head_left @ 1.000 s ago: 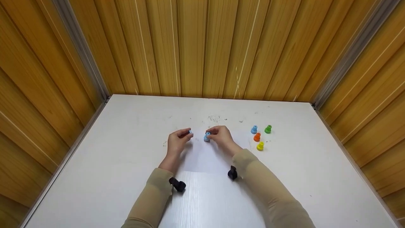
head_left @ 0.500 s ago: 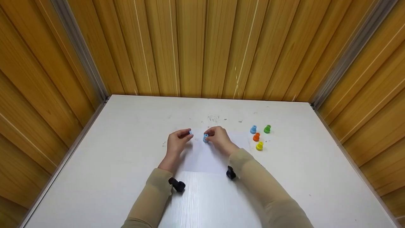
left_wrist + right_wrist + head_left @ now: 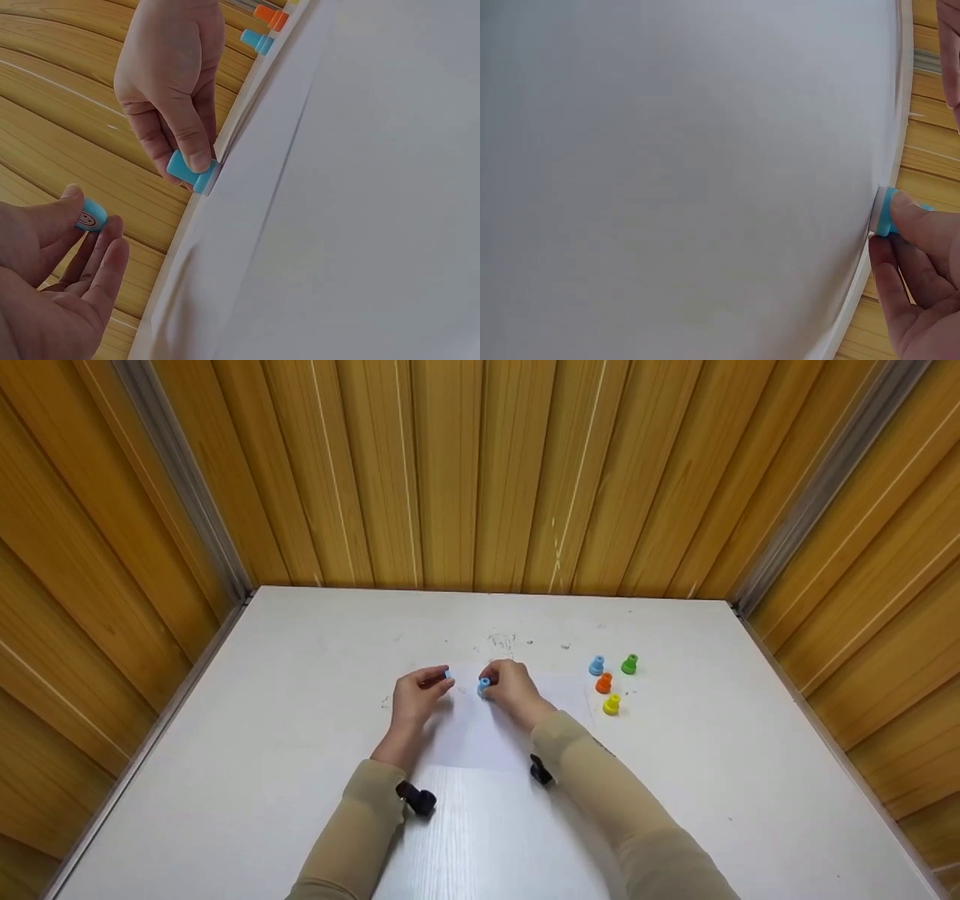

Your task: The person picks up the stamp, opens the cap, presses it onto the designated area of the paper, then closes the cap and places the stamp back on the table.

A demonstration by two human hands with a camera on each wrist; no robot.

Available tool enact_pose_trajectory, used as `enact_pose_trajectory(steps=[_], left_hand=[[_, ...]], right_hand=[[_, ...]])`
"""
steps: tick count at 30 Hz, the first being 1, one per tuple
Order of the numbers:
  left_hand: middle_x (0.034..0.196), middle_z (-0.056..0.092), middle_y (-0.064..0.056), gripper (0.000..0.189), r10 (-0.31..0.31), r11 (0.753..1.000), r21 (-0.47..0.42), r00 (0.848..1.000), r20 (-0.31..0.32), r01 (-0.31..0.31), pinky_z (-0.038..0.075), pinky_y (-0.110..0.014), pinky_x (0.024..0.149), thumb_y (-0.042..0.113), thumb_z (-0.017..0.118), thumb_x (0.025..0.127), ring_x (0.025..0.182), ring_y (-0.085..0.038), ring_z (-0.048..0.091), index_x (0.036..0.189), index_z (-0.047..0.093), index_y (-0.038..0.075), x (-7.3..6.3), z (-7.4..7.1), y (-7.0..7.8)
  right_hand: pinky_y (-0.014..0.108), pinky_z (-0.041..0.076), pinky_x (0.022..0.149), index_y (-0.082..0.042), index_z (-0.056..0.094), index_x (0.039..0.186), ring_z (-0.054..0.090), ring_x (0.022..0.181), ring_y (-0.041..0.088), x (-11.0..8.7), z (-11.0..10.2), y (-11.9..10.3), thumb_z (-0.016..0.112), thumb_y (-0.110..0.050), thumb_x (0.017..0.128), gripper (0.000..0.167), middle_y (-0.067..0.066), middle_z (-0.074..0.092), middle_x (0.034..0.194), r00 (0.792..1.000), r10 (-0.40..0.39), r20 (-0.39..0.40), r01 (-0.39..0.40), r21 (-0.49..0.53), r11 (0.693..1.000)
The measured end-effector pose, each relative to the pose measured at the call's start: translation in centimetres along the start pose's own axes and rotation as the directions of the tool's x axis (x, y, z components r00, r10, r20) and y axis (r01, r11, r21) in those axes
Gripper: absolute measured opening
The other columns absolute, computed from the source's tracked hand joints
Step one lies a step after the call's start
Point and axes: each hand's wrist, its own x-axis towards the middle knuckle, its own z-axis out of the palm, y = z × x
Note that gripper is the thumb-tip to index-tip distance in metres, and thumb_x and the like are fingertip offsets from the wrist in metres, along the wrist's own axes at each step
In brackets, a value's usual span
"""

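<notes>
My left hand (image 3: 418, 699) is raised over the left side of a white sheet of paper (image 3: 480, 742). Its thumb and fingertips pinch a small light-blue stamp cap (image 3: 91, 216) with a smiling face printed on its end. Just to the right, my right hand (image 3: 514, 688) grips a light-blue toy stamp (image 3: 184, 166) by its narrow handle between thumb and fingers. The stamp stands upright, its pale base (image 3: 877, 212) right at the paper. Both hands are close together, with a short gap between cap and stamp.
Right of the paper stand more capped toy stamps: blue (image 3: 596, 665), green (image 3: 629, 664), orange (image 3: 604, 683) and yellow (image 3: 612, 705). Dark smudges mark the white table (image 3: 300, 780) behind the hands. Wood-patterned walls (image 3: 450, 472) close off the back and sides.
The right hand and forearm have shifted slightly left while gripping the blue stamp. The left hand still pinches the cap in the same pose. The whole head view has drifted a little.
</notes>
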Motion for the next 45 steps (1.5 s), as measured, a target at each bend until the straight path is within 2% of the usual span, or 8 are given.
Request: enact_pose_trajectory(steps=[12, 24, 30, 36, 38, 41, 43, 45], left_hand=[[0.116, 0.076, -0.017, 0.031, 0.023, 1.000, 0.000, 1.000, -0.003, -0.023, 0.063, -0.028, 0.087, 0.007, 0.076, 0.093, 0.106, -0.027, 0.072, 0.122, 0.074, -0.001, 0.0, -0.4, -0.3], [0.117, 0.076, -0.014, 0.030, -0.019, 1.000, 0.004, 1.000, -0.001, 0.019, 0.063, -0.031, 0.088, 0.008, 0.076, 0.093, 0.106, -0.025, 0.072, 0.122, 0.074, 0.003, -0.1, -0.3, -0.2], [0.118, 0.075, -0.015, 0.031, -0.011, 1.000, -0.008, 1.000, 0.004, 0.011, 0.063, -0.032, 0.090, 0.008, 0.075, 0.093, 0.107, -0.026, 0.071, 0.124, 0.073, 0.002, 0.0, -0.1, -0.1], [0.119, 0.075, -0.014, 0.032, -0.034, 0.999, -0.005, 0.999, 0.008, 0.034, 0.063, -0.032, 0.091, 0.009, 0.076, 0.093, 0.108, -0.025, 0.071, 0.124, 0.074, 0.003, 0.0, -0.1, -0.2], [0.118, 0.075, -0.015, 0.032, -0.014, 1.000, -0.005, 1.000, 0.010, 0.014, 0.063, -0.031, 0.090, 0.010, 0.076, 0.093, 0.107, -0.026, 0.072, 0.123, 0.074, 0.002, 0.0, 0.0, -0.1], [0.118, 0.075, -0.017, 0.032, 0.014, 1.000, -0.010, 1.000, 0.010, -0.013, 0.063, -0.029, 0.087, 0.010, 0.077, 0.092, 0.106, -0.026, 0.072, 0.123, 0.073, 0.000, 0.0, 0.0, 0.1], [0.118, 0.074, -0.018, 0.032, 0.019, 1.000, -0.023, 1.000, 0.012, -0.019, 0.063, -0.028, 0.087, 0.009, 0.077, 0.092, 0.105, -0.026, 0.072, 0.123, 0.073, -0.001, -0.1, 0.0, 0.3], [0.118, 0.073, -0.018, 0.034, 0.006, 0.999, -0.049, 1.000, 0.017, -0.005, 0.063, -0.028, 0.087, 0.007, 0.077, 0.092, 0.103, -0.024, 0.072, 0.125, 0.072, -0.001, -0.2, 0.2, 0.5]], right_hand=[[0.037, 0.058, 0.095, -0.002, 0.073, 0.099, 0.067, 0.095, 0.022, 0.0, 0.3, -0.6, 0.077, 0.007, 0.084, 0.018, 0.011, 0.073, 0.099, 0.999, 0.019, 0.029, -0.018, -0.035, 0.999], [0.037, 0.058, 0.093, -0.001, 0.073, 0.098, 0.066, 0.094, 0.022, -0.1, 0.3, -0.5, 0.076, 0.009, 0.083, 0.018, 0.012, 0.073, 0.099, 0.999, 0.024, 0.022, -0.023, -0.056, 0.998], [0.038, 0.058, 0.094, -0.001, 0.072, 0.097, 0.066, 0.094, 0.024, 0.0, 0.1, -0.7, 0.076, 0.009, 0.082, 0.018, 0.012, 0.073, 0.099, 1.000, 0.011, 0.013, -0.010, -0.054, 0.998], [0.038, 0.058, 0.095, -0.003, 0.072, 0.098, 0.066, 0.095, 0.023, -0.1, 0.1, -0.4, 0.076, 0.009, 0.083, 0.019, 0.010, 0.072, 0.099, 1.000, 0.007, 0.029, -0.006, -0.051, 0.999], [0.038, 0.058, 0.096, -0.002, 0.072, 0.099, 0.067, 0.096, 0.023, 0.0, 0.0, -0.2, 0.075, 0.008, 0.083, 0.019, 0.011, 0.073, 0.100, 1.000, -0.007, 0.029, 0.009, -0.053, 0.999], [0.037, 0.058, 0.096, -0.002, 0.073, 0.103, 0.070, 0.100, 0.025, 0.0, -0.5, -0.3, 0.076, 0.005, 0.084, 0.020, 0.012, 0.075, 0.103, 0.999, -0.038, 0.001, 0.038, -0.005, 0.999], [0.036, 0.060, 0.095, -0.002, 0.074, 0.106, 0.071, 0.102, 0.026, -0.2, -1.3, -0.6, 0.078, 0.002, 0.086, 0.020, 0.013, 0.077, 0.106, 0.998, -0.052, -0.047, 0.055, 0.075, 0.996], [0.036, 0.061, 0.093, -0.003, 0.076, 0.108, 0.072, 0.104, 0.027, -0.6, -2.4, -0.9, 0.080, -0.002, 0.087, 0.022, 0.014, 0.077, 0.109, 0.991, -0.058, -0.117, 0.080, 0.195, 0.978]])
